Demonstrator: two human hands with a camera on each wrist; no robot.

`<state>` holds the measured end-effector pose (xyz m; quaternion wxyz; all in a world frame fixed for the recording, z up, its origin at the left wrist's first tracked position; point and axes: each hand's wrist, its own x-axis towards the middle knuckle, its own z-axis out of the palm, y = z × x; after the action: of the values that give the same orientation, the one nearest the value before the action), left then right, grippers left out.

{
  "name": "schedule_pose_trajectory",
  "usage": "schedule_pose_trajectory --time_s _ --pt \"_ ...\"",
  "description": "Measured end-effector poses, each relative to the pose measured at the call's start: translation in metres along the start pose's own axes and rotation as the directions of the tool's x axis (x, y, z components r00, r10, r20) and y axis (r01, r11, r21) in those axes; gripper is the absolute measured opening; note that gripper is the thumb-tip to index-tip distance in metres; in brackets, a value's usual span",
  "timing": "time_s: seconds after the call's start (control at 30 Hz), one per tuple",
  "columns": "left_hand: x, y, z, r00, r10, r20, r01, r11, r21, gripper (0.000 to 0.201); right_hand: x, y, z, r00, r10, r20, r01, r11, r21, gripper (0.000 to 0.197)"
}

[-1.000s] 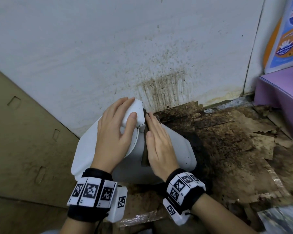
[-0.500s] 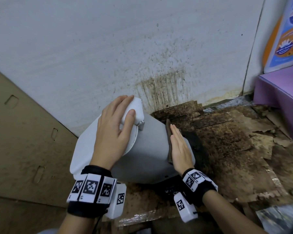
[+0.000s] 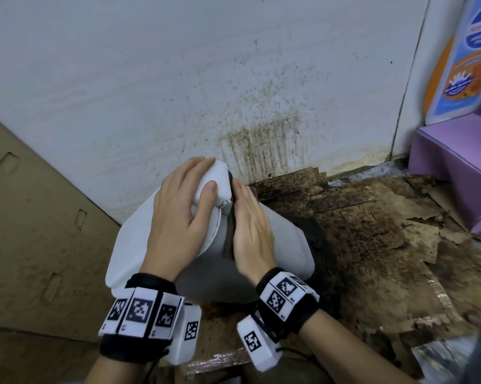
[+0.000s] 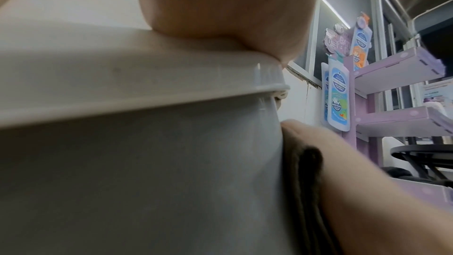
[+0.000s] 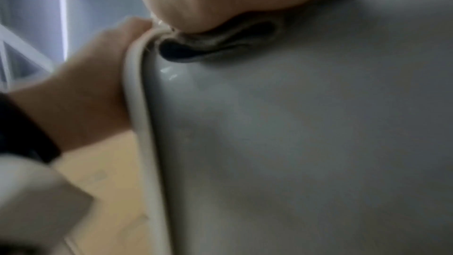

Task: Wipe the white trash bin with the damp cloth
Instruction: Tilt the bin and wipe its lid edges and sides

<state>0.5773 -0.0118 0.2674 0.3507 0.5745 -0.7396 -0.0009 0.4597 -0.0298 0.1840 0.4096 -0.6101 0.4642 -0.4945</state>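
The white trash bin [image 3: 286, 245] is tipped toward the wall, its lid [image 3: 131, 245] facing left. My left hand [image 3: 184, 206] grips the raised lid tab [image 3: 220, 184], fingers and thumb curled round it. My right hand [image 3: 250, 231] lies flat on the grey-white side of the bin, just behind the lid rim, pressing a dark cloth [image 3: 229, 239] under its straight fingers. The cloth [image 4: 306, 191] shows as dark folds between palm and bin [image 4: 147, 181] in the left wrist view, and as a bunched cloth edge [image 5: 215, 46] against the bin [image 5: 294, 143] in the right wrist view.
A stained white wall [image 3: 233, 92] rises right behind the bin. Dirty, peeling cardboard [image 3: 386, 245] covers the floor to the right. A brown cardboard panel [image 3: 34, 231] stands at left. A purple display stand [image 3: 460, 162] with a printed bottle cut-out [image 3: 466, 59] is at far right.
My right hand with the cloth slid from the right side of the bin back left to the lid rim. The left hand kept its grip on the lid tab.
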Motion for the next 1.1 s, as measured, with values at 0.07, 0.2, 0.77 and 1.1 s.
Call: schedule_pose_trajectory --time_s 0.07,0.2,0.77,1.1 --pt "0.001 -0.001 -0.001 1.0 0.002 0.004 -0.002 1.0 -0.002 0.045 -0.001 0.008 -0.006 0.997 -0.074 0.003 0.074 0.997 -0.011 0.055" --pt "0.002 -0.006 -0.003 1.0 0.002 0.006 -0.002 1.0 -0.01 0.044 -0.005 0.037 -0.017 0.995 -0.098 0.021 0.1 0.992 -0.074 0.05" --pt "-0.001 -0.013 -0.009 1.0 -0.001 -0.024 0.001 1.0 -0.011 0.042 -0.021 0.116 -0.047 0.932 0.319 -0.175 -0.329 0.944 -0.03 0.065" --pt "-0.001 -0.013 -0.011 1.0 0.01 -0.026 -0.01 1.0 -0.001 0.042 0.006 -0.001 0.001 0.995 0.056 0.085 -0.047 0.994 -0.099 0.053"
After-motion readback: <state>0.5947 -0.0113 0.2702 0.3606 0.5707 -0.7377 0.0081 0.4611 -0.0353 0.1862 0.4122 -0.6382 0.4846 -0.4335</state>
